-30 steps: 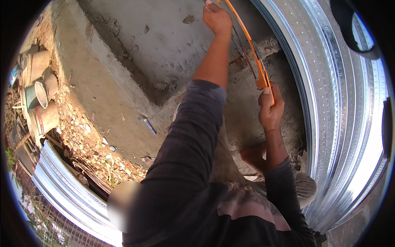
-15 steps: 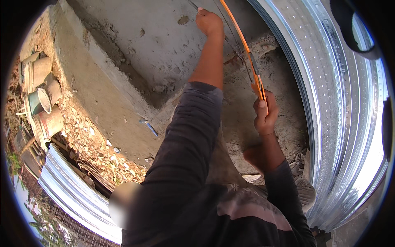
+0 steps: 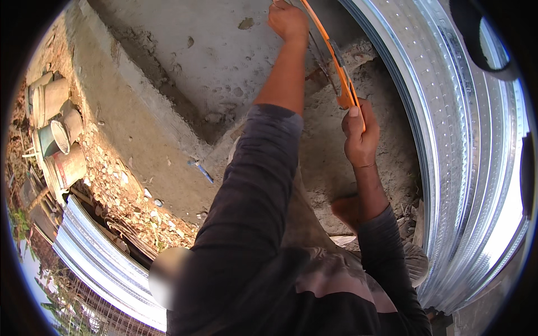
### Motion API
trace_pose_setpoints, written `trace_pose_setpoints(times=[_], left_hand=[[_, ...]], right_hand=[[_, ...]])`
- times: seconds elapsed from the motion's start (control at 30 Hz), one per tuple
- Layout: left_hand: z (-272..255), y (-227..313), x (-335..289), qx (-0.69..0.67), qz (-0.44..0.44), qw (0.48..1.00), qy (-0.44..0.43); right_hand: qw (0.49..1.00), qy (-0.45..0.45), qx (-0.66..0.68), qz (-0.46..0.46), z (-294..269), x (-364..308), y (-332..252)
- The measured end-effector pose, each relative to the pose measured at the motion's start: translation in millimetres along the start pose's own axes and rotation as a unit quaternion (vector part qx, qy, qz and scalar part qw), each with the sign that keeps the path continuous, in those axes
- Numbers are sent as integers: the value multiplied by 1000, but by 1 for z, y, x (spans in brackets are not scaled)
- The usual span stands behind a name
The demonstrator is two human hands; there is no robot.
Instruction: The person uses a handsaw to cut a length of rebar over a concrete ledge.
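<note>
My right hand [image 3: 360,134] is closed round the handle of an orange hacksaw [image 3: 322,31]. Its long frame runs away from me and passes out of the top edge; the thin dark blade [image 3: 330,78] shows along its left side. Farther forward, at the top edge, my left hand [image 3: 288,22] is closed with its fingers curled. What it grips is mostly cut off or hidden by the hand. Both arms reach forward over the rough grey concrete [image 3: 224,50], the left one stretched straighter.
Shiny ribbed metal sheets [image 3: 448,145] fill the right side. On the left, a concrete ledge [image 3: 134,123] carries a small blue object [image 3: 200,171]. Beyond it are stacked dirty buckets [image 3: 64,162], rubble [image 3: 120,185] and another metal sheet [image 3: 95,246]. A bare foot [image 3: 344,213] rests below my right forearm.
My right hand has pushed forward and slightly left, and the hacksaw has slid away from me with it. My left hand has shifted slightly up toward the top edge.
</note>
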State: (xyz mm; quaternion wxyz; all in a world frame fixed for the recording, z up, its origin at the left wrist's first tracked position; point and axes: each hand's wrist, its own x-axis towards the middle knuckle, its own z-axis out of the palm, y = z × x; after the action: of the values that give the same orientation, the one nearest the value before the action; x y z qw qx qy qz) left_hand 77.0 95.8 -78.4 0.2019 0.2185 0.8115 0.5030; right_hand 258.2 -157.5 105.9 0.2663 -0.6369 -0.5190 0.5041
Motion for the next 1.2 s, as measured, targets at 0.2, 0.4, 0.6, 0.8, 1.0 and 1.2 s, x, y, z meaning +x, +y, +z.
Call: trace_pose_setpoints(times=[0.2, 0.4, 0.6, 0.8, 1.0, 1.2], left_hand=[[-18, -4, -1, -33, -25, 998, 43], [-10, -6, 8, 29, 107, 994, 20], [-18, -8, 5, 6, 2, 999, 49], [-7, 5, -10, -11, 15, 1000, 21], [-12, -35, 23, 15, 15, 997, 75], [-16, -25, 39, 64, 91, 993, 38]], right_hand=[[993, 39, 0, -114, -25, -112, 36], [996, 31, -13, -82, 17, 6, 4], [996, 38, 8, -85, -34, -123, 50], [998, 56, 31, -7, -4, -7, 15], [993, 59, -35, -97, -19, -115, 34], [997, 44, -9, -68, 18, -2, 2]])
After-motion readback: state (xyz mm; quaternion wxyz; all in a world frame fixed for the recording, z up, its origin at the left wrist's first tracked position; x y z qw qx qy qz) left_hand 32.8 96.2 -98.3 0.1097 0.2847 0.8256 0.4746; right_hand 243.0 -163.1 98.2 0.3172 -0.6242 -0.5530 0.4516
